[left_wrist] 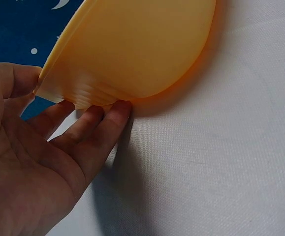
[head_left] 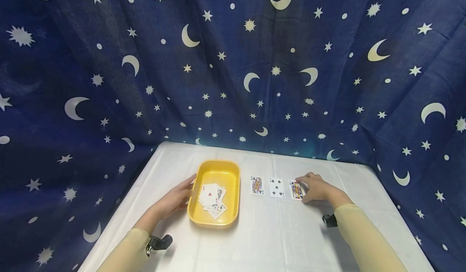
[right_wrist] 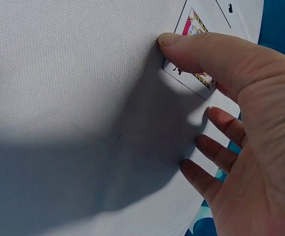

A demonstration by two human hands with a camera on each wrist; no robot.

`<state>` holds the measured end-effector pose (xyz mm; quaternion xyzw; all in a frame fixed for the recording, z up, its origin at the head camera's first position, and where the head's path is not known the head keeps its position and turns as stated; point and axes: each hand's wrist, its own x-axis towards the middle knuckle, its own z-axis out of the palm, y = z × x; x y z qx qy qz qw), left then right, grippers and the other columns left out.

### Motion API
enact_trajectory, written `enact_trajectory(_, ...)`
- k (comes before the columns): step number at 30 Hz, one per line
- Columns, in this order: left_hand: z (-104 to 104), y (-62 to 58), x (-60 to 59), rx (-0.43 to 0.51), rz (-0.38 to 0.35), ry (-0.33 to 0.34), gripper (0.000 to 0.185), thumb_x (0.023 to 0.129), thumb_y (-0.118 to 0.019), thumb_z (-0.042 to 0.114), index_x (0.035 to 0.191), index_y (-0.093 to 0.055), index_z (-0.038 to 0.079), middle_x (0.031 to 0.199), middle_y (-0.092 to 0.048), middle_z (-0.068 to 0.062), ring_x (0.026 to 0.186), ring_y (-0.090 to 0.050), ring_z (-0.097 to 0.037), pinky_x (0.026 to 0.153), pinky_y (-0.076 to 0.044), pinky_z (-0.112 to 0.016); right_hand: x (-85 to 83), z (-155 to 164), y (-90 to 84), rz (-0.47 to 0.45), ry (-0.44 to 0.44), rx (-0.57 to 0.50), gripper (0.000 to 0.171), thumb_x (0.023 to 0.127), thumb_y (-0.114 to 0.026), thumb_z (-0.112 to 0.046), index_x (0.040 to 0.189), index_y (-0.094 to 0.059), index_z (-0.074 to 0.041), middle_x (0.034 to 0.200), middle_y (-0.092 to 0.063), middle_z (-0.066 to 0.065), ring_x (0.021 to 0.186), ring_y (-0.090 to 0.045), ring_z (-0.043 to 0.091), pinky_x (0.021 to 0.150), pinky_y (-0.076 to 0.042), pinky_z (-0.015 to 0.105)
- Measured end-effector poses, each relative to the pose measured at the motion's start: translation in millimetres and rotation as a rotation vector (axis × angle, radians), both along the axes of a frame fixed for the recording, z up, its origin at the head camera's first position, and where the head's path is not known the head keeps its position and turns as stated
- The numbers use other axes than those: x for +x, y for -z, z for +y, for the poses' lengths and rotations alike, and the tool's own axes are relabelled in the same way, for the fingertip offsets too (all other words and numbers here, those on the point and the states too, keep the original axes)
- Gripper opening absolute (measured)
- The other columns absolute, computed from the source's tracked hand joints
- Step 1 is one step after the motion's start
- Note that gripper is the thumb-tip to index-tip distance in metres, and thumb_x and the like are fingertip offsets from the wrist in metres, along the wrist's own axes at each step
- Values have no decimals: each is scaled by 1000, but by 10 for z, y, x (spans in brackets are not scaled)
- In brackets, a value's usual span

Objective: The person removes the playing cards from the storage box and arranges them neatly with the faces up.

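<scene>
A yellow plastic tray [head_left: 233, 193] stands left of centre on the white table, holding a loose pile of playing cards [head_left: 210, 194] with a red heart card on top. My left hand [head_left: 176, 197] grips its left side; in the left wrist view the thumb is at the rim and the fingertips press the outer wall [left_wrist: 142, 49]. To the right of the tray lies a row of three face-up cards: a picture card [head_left: 257, 185], a black number card [head_left: 276, 188] and another picture card [head_left: 296, 190]. My right hand [head_left: 319, 189] pinches this last card by its edges, thumb at the near end.
A white cloth [head_left: 251, 239] covers the table. Dark blue fabric [head_left: 233, 81] with moons and stars hangs behind and along both sides. Each wrist wears a black strap device, the left one [head_left: 160, 242] close to the tabletop.
</scene>
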<state>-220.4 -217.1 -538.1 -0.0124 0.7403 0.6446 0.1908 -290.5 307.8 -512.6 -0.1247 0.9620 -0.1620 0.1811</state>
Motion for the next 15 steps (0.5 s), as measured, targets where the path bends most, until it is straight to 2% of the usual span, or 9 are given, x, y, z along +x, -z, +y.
enact_trajectory(9, -9, 5, -14, 16, -3, 20, 70, 101, -53, 15, 164, -26, 26, 157, -43, -17, 129, -56, -33, 97, -53, -48, 17, -16, -33, 0, -11, 0, 91, 67, -89, -20, 149, -51, -7, 141, -46, 26, 128, -40, 47, 106, -33, 71)
enact_trajectory(15, -12, 8, -13, 18, -2, 24, 70, 101, -53, 14, 164, -26, 26, 157, -44, -17, 127, -58, -32, 95, -55, -47, 8, -53, -115, 23, -23, -31, 97, 71, -88, -26, 153, -44, -4, 150, -38, 33, 136, -33, 54, 108, -27, 75)
